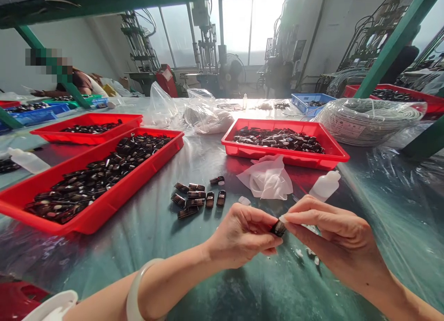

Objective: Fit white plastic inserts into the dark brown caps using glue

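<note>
My left hand (243, 235) pinches a small dark plastic part (278, 228) between thumb and fingers, low and right of centre. From the right, my right hand (333, 237) meets it, its thumb and index finger closed on a small white piece (282, 218) at the dark part's upper end. Several similar dark parts (195, 194) lie loose on the table, left of my hands. Small white bits (299, 253) are scattered below my right hand, partly hidden by it. Crumpled white tissue (268, 180) lies beyond my hands.
A long red tray (138, 176) of dark parts stands at left, another red tray (277, 155) beyond my hands. A white squeeze bottle (326, 186) lies near my right hand. A wrapped cable coil (367, 122) sits back right. A person (81, 83) is at far left.
</note>
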